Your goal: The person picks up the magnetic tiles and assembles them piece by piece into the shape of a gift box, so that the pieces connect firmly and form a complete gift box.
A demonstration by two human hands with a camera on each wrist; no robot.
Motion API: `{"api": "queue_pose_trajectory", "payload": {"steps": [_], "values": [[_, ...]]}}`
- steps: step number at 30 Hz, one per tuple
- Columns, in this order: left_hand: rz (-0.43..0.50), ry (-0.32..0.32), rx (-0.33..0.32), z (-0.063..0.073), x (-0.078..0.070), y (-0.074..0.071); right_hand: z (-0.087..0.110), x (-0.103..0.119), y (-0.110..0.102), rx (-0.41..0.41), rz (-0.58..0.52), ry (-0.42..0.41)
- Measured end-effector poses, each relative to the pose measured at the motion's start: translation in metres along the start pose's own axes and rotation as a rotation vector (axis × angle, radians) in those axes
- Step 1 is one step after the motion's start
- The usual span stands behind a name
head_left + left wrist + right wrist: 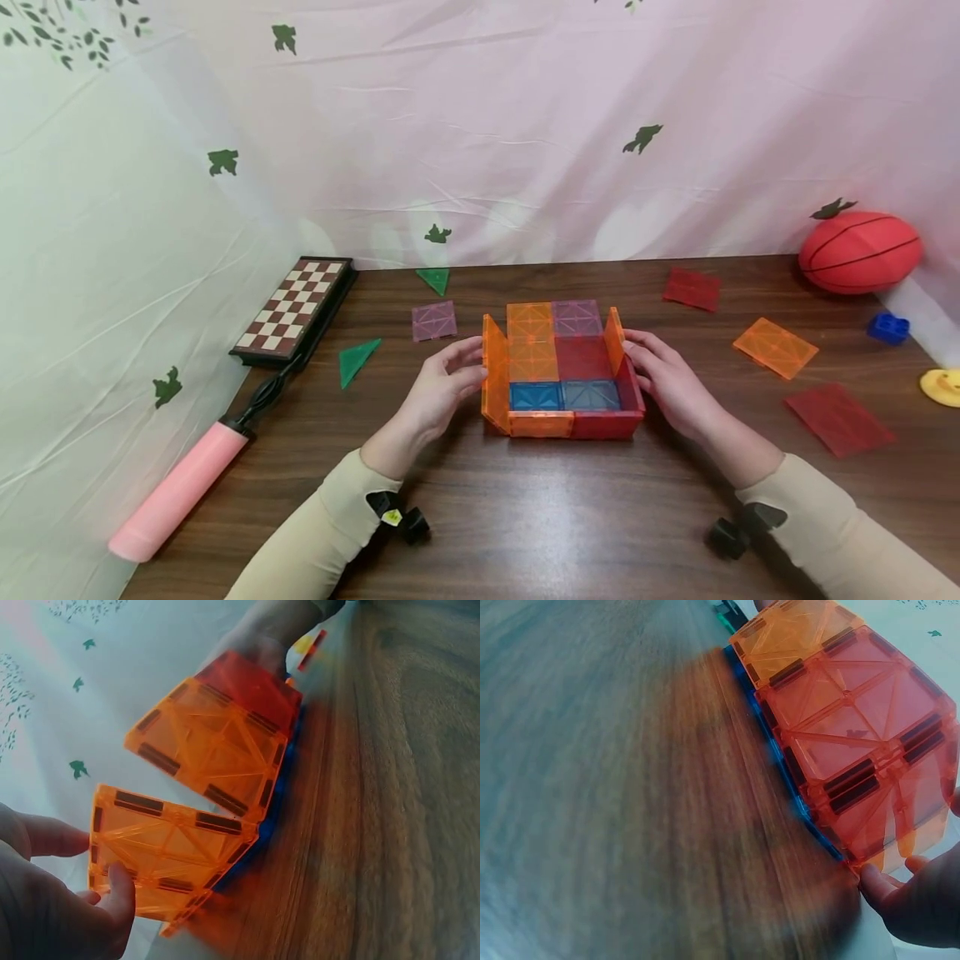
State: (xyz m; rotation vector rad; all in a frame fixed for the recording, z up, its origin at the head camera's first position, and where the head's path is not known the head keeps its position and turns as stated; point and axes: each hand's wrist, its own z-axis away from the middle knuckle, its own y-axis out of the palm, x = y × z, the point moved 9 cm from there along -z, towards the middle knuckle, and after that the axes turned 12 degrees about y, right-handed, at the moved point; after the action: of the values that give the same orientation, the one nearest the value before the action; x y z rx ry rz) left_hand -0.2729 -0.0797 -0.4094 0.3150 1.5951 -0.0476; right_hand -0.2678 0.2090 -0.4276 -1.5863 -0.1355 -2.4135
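Note:
A low open-topped box of translucent magnetic tiles (pixel 573 425) stands on the table, with blue, orange, red and purple tiles flat inside or behind it. My left hand (pixel 441 387) holds the upright orange tile (pixel 495 375) on the left side; in the left wrist view its thumb lies on the outer face and a finger (pixel 64 838) meets the far edge. Opposite, my right hand (pixel 667 375) holds the smaller upright orange tile (pixel 614 340) behind the red side wall. In the right wrist view, some right fingers show through the red tile (pixel 847 705).
Loose red tiles (pixel 840 418) and an orange tile (pixel 776 347) lie to the right, near a red ball (pixel 860 252), a blue brick (pixel 889 327) and a yellow toy (pixel 941 387). Leftward are a purple tile (pixel 433 322), green triangles (pixel 358 362), a checkered board (pixel 292 307) and a pink pump (pixel 180 492).

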Motion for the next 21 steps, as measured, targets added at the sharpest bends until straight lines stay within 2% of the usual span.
{"api": "queue_pose_trajectory", "payload": {"steps": [10,13,16,21], "values": [[-0.012,-0.058,0.036,0.001,0.011,0.016,-0.001,0.000,-0.001,-0.012,0.005,0.008],[-0.014,-0.075,0.023,0.004,0.013,0.018,-0.003,0.000,-0.002,-0.015,0.011,0.006],[-0.004,-0.096,0.011,0.012,0.015,0.021,-0.006,0.000,-0.005,-0.026,0.021,-0.003],[0.023,-0.153,0.022,0.035,0.021,0.032,-0.019,0.008,-0.016,-0.027,0.024,-0.070]]}}
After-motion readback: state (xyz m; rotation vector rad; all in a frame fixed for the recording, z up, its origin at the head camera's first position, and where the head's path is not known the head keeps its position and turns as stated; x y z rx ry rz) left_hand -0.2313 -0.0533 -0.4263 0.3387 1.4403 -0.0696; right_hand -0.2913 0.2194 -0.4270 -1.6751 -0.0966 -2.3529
